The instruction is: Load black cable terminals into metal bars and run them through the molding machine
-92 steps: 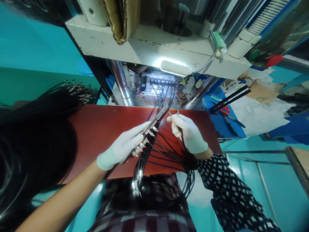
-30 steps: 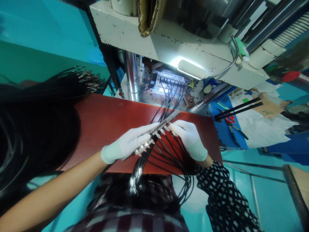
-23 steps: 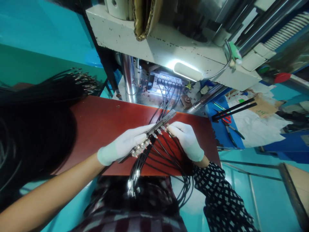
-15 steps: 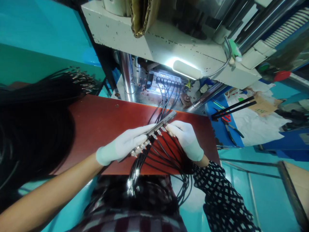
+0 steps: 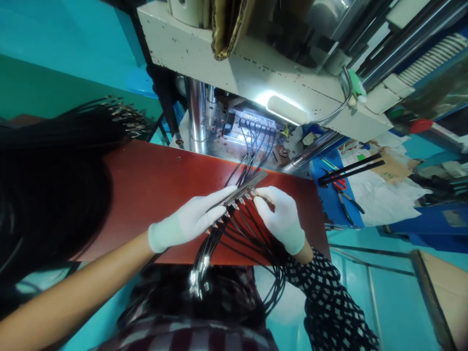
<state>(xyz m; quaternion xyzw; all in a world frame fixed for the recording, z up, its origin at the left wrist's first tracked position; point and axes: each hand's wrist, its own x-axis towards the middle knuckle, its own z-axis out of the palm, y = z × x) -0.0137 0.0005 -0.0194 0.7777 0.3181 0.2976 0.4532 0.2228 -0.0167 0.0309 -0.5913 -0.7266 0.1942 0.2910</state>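
My left hand [image 5: 190, 222], in a white glove, grips a long metal fixture bar [image 5: 245, 186] over the red board [image 5: 146, 190]. A row of black cables [image 5: 252, 234] with small metal connector tips sits in the bar. My right hand [image 5: 281, 214], also gloved, pinches a cable tip against the bar's far end. The cables loop down off the board's near edge toward my lap, where a bunch of loose metal ends [image 5: 197, 280] hangs.
Behind the board stands a press machine [image 5: 256, 58] with a lit mould block [image 5: 252, 124] holding several cables. A big bundle of black cables [image 5: 73, 141] lies at left. Pliers and scissors [image 5: 345, 187] rest on a blue surface at right.
My right hand came down from holding loose cable ends above the bar and now pinches a tip at the bar. The left hand has kept its hold on the bar.
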